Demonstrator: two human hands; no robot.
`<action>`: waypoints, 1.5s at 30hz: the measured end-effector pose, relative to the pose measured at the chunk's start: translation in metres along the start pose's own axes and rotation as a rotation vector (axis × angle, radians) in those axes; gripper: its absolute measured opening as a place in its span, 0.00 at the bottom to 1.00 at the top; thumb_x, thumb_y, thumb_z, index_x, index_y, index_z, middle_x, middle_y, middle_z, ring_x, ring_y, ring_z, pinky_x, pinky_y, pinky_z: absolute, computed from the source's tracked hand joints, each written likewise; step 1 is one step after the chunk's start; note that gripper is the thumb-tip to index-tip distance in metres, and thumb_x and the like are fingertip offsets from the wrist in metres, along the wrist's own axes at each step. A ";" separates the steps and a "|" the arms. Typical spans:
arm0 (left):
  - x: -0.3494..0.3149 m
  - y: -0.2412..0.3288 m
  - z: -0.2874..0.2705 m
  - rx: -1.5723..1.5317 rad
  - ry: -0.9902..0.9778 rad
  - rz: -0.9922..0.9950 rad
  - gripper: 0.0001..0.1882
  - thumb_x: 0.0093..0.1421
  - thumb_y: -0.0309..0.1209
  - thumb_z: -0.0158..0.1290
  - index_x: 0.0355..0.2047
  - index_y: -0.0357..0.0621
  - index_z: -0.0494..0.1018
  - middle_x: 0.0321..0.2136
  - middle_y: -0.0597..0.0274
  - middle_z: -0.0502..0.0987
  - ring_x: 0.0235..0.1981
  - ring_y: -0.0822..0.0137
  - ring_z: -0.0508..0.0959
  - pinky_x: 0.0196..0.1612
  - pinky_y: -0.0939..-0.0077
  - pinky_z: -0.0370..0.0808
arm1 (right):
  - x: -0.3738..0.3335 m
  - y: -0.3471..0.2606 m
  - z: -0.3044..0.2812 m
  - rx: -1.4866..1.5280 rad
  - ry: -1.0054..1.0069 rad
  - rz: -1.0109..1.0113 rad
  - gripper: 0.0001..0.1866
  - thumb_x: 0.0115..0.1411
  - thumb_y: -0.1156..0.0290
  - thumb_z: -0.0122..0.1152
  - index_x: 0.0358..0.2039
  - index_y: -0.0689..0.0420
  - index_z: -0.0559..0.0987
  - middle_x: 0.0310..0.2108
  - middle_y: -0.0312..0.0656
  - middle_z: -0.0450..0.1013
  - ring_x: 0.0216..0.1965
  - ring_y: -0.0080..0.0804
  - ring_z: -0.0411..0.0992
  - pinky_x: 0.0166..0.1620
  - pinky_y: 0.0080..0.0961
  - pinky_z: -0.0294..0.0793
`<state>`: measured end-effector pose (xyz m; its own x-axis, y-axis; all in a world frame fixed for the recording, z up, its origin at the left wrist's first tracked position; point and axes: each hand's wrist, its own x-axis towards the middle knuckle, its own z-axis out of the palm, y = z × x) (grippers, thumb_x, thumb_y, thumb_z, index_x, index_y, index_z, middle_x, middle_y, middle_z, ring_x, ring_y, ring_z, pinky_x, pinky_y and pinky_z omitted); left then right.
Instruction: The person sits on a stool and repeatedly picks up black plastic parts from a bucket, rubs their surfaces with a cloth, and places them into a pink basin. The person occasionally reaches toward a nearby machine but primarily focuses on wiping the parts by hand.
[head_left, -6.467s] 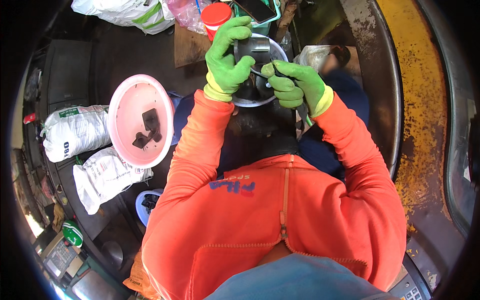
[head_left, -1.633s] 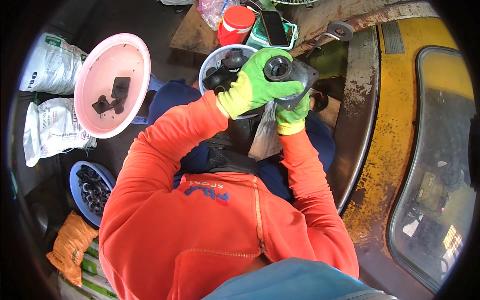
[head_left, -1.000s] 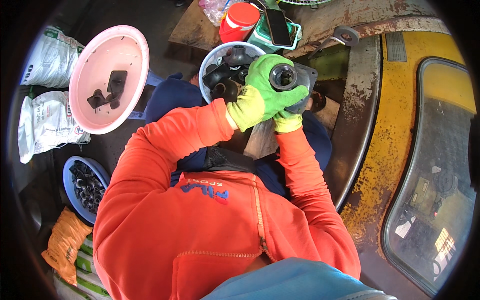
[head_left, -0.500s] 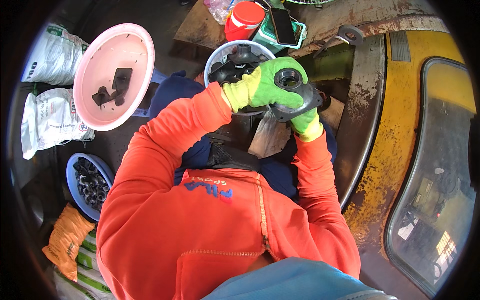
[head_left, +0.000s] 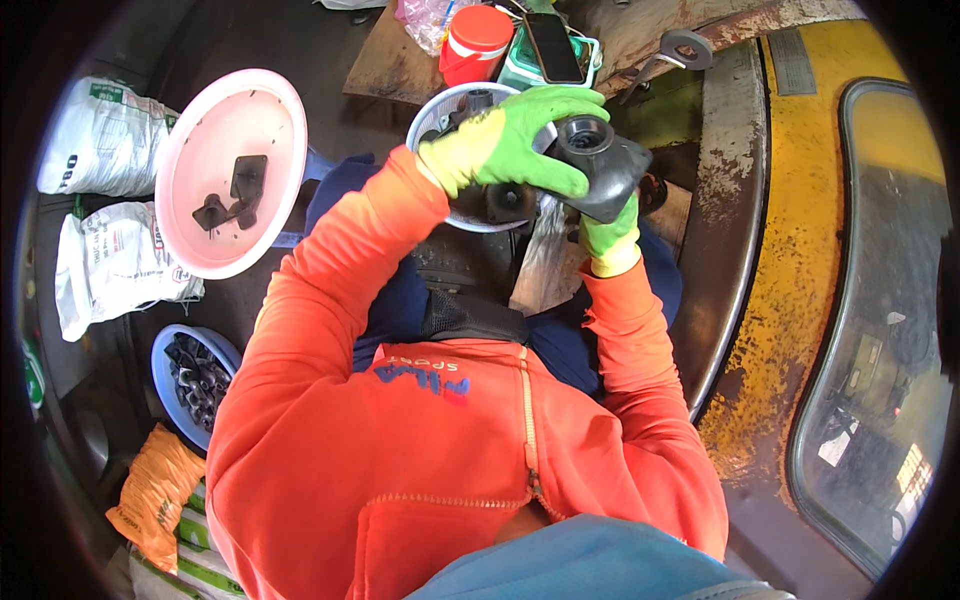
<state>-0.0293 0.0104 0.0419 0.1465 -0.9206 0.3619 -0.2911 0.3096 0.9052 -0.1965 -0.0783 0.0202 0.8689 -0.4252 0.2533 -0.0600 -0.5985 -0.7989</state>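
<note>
A black molded part [head_left: 605, 165], with a round collar on top and a flat square flange, is held up between my gloved hands. My left hand [head_left: 520, 145], in a green and yellow glove, grips it from the left, thumb on the near side and fingers over the far side. From underneath, my right hand [head_left: 612, 235] holds the same part; its fingers are mostly hidden behind it. Just below and beyond my left hand stands a white mesh basket [head_left: 420, 125] with more black molded parts [head_left: 503, 203] in it.
A pink basin [head_left: 200, 130] with a few black pieces stands on the left. Below it are a blue basin [head_left: 163, 372] of small black parts and an orange bag [head_left: 158, 490]. A red jug [head_left: 476, 45] and a phone [head_left: 553, 48] lie ahead; a rusty yellow machine [head_left: 770, 330] flanks the right.
The black part has been tilted and shifted slightly right. My left hand has slid back from its collar, leaving more of the part showing, and still holds it.
</note>
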 end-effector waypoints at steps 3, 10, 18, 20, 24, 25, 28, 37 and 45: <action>-0.011 0.009 0.033 -0.352 0.151 -0.137 0.47 0.38 0.37 0.74 0.58 0.38 0.66 0.54 0.56 0.71 0.56 0.65 0.70 0.60 0.68 0.66 | -0.001 0.002 0.009 0.387 0.283 0.003 0.18 0.59 0.67 0.60 0.49 0.58 0.76 0.47 0.43 0.75 0.48 0.37 0.74 0.49 0.35 0.73; -0.015 -0.010 0.030 0.062 0.168 0.304 0.29 0.44 0.31 0.71 0.47 0.44 0.72 0.56 0.55 0.72 0.61 0.53 0.68 0.61 0.59 0.66 | 0.003 -0.009 0.014 -0.193 0.276 -0.187 0.21 0.49 0.60 0.65 0.44 0.53 0.78 0.41 0.41 0.76 0.43 0.42 0.76 0.43 0.34 0.75; -0.016 -0.003 0.017 -0.216 -0.017 0.355 0.27 0.44 0.27 0.68 0.45 0.43 0.73 0.53 0.54 0.75 0.61 0.49 0.67 0.60 0.56 0.66 | 0.002 -0.020 0.000 -0.419 -0.072 -0.331 0.32 0.41 0.60 0.72 0.49 0.52 0.75 0.46 0.39 0.74 0.49 0.41 0.72 0.51 0.38 0.71; -0.016 -0.004 0.013 -0.265 -0.076 0.354 0.26 0.43 0.28 0.68 0.45 0.43 0.73 0.52 0.54 0.75 0.61 0.49 0.68 0.60 0.56 0.66 | -0.001 -0.018 -0.004 -0.315 -0.129 -0.337 0.36 0.39 0.60 0.75 0.52 0.53 0.74 0.48 0.39 0.74 0.51 0.40 0.71 0.52 0.37 0.71; -0.017 -0.007 0.011 -0.356 -0.184 0.302 0.25 0.42 0.29 0.68 0.42 0.42 0.74 0.51 0.54 0.77 0.59 0.49 0.69 0.59 0.56 0.67 | -0.013 -0.013 -0.007 -0.166 -0.220 -0.242 0.43 0.39 0.60 0.80 0.56 0.54 0.71 0.51 0.39 0.72 0.53 0.39 0.70 0.54 0.35 0.71; -0.018 -0.006 0.011 -0.389 -0.213 0.280 0.25 0.42 0.30 0.69 0.42 0.42 0.74 0.50 0.54 0.77 0.59 0.49 0.70 0.59 0.56 0.67 | -0.016 -0.012 -0.007 -0.148 -0.235 -0.233 0.43 0.39 0.60 0.81 0.57 0.55 0.70 0.52 0.39 0.72 0.53 0.38 0.70 0.54 0.34 0.70; -0.018 -0.003 0.009 -0.381 -0.311 0.262 0.25 0.40 0.32 0.69 0.40 0.42 0.75 0.48 0.53 0.78 0.59 0.50 0.70 0.59 0.57 0.67 | -0.023 -0.011 -0.005 -0.110 -0.276 -0.243 0.42 0.43 0.59 0.79 0.58 0.54 0.69 0.53 0.40 0.71 0.53 0.37 0.70 0.54 0.33 0.71; -0.007 -0.003 0.009 -0.562 -0.565 0.285 0.26 0.34 0.31 0.68 0.38 0.41 0.77 0.45 0.52 0.80 0.56 0.52 0.73 0.60 0.57 0.66 | -0.021 -0.026 0.011 -0.039 -0.091 -0.235 0.29 0.50 0.58 0.72 0.51 0.54 0.74 0.47 0.41 0.74 0.48 0.39 0.72 0.51 0.37 0.70; 0.003 0.003 -0.019 0.181 -0.210 0.190 0.41 0.42 0.40 0.65 0.59 0.41 0.68 0.63 0.49 0.62 0.65 0.51 0.60 0.66 0.61 0.57 | 0.007 -0.019 0.001 -0.259 0.104 -0.225 0.16 0.55 0.65 0.62 0.43 0.56 0.79 0.39 0.46 0.76 0.40 0.43 0.75 0.41 0.37 0.74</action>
<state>-0.0119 0.0132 0.0495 -0.1192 -0.8853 0.4495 -0.4601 0.4504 0.7651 -0.1885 -0.0694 0.0362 0.8208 -0.3218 0.4719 -0.0069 -0.8317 -0.5552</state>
